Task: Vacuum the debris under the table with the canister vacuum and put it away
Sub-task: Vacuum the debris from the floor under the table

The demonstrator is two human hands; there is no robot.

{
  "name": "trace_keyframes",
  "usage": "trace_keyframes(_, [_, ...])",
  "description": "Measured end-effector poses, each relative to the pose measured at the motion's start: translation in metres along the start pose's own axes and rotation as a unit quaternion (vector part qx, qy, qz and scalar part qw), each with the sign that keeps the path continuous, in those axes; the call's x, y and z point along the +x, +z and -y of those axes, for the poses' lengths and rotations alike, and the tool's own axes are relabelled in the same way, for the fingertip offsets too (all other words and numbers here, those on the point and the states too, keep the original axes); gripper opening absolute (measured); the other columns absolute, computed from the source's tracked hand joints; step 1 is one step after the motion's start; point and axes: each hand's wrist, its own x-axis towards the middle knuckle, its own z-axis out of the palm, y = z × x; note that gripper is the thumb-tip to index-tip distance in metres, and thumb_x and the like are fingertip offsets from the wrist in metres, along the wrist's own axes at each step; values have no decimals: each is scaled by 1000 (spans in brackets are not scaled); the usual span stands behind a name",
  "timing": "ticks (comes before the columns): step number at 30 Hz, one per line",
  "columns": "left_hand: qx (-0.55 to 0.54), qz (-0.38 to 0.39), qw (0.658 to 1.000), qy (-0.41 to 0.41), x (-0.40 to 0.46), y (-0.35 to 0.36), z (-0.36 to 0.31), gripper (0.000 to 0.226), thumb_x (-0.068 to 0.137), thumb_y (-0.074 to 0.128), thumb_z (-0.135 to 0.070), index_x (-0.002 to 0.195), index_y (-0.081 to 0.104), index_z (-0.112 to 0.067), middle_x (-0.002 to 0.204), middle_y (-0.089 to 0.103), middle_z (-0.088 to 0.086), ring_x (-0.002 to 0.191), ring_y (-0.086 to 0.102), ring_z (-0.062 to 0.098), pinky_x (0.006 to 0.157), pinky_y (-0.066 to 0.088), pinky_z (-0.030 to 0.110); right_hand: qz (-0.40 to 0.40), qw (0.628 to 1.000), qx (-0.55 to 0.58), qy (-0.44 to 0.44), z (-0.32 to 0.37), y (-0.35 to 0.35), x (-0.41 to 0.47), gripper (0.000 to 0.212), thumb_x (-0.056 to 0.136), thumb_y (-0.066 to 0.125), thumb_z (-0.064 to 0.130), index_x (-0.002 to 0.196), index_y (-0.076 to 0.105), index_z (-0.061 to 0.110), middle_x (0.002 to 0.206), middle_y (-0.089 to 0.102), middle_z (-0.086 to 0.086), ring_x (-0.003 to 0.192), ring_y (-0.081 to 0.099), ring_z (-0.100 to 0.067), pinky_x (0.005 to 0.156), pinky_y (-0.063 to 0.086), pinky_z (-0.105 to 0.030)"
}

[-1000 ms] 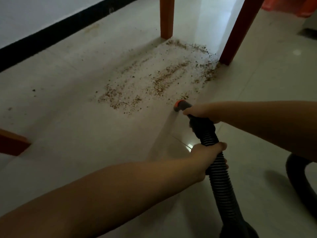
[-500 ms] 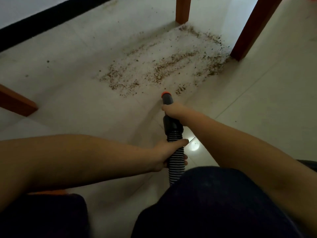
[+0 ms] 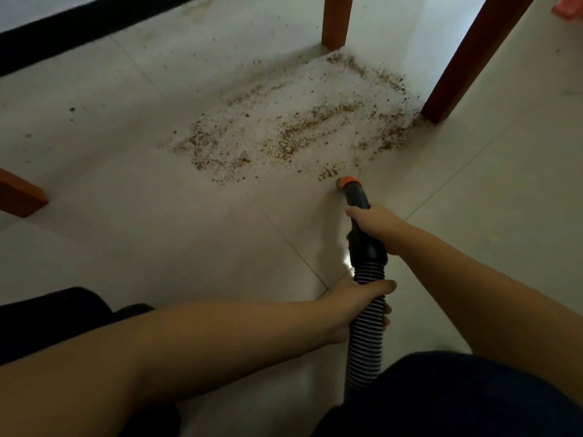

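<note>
Right hand [image 3: 375,222] wrapped round the black nozzle [image 3: 358,203], just behind the orange tip [image 3: 347,182]; left hand [image 3: 356,305] curled round the ribbed hose [image 3: 367,323] further back, near the knee; both gripping firmly. Tip down at the floor, right at the near edge of the crumbs [image 3: 303,130], touching or nearly so; hard to tell which. Nozzle looks stiff, light, easy to steer one-handed; good hold where the right hand sits, on the smooth hard part. Hose looks soft and springy, likely to kink or drag back; best held on the ribs close behind the cuff, as here, to feed slack. Canister itself out of view. Crumbs spread in loose brown bands across the pale tile [image 3: 157,247], thickest toward the far right; fine grit, probably scatters if nudged, so a slow sweep seems wise. Two wooden table legs [image 3: 336,22] and [image 3: 473,58] at the far side; debris heaped against the right one, an awkward corner for the tip. Another wooden piece [image 3: 19,197] low at left, well apart. Dark skirting [image 3: 79,29] along the wall beyond.
</note>
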Motion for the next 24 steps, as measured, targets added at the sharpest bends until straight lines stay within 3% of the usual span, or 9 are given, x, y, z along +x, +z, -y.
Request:
trace_keyframes(3, [-3,11,1000,15,7,-4,-5,16,89,64,-21,87,51,-12,66,58,4,53,59,15,61,53,29,0,1000,9,-7,3,-6,7,34,95,52,31,113,44,4,115,61,-28,102,64,-42,91,53,-51])
trace_keyframes(11, [-65,4,997,45,17,-24,-6,15,88,64,-22,87,52,-13,66,58,4,52,58,15,57,52,27,10,999,-44,-5,26,16,23,47,92,55,40,120,47,3,109,64,-24,97,67,-40,88,55,-53])
trace_keyframes(15, [-75,-17,996,51,16,-38,-3,16,87,65,-21,88,52,-13,65,58,5,52,57,16,57,52,28,12,999,-45,-18,30,32,25,36,93,55,37,113,48,9,109,64,-22,97,67,-37,89,55,-51])
trace_keyframes(24, [-46,-1,998,52,19,-35,-8,16,87,65,-22,87,52,-12,66,58,4,52,58,14,57,53,27,-14,1000,4,-6,24,22,26,34,93,55,35,113,46,9,111,63,-26,98,65,-41,90,54,-53])
